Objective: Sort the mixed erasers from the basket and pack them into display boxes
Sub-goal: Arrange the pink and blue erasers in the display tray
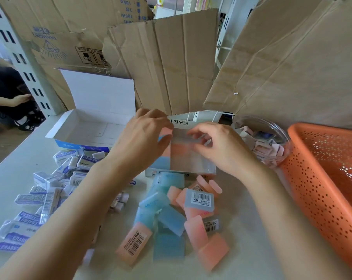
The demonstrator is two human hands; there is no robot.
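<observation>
the small display box sits just ahead of both hands, its long axis seemingly running away from the person, with packed erasers in pink and blue bands inside. the left hand grips its left side. the right hand curls over the open top, but blur hides whether it pinches anything. the loose erasers are frosted, round-cornered slabs, and they lie nearer, between the forearms, within reach of either hand.

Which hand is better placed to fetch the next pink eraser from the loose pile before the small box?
Probably the right. The left hand seems to grip the display box at its left edge, steadying it, while the right hand hangs over the box, with loose pink erasers just below its wrist.
</observation>
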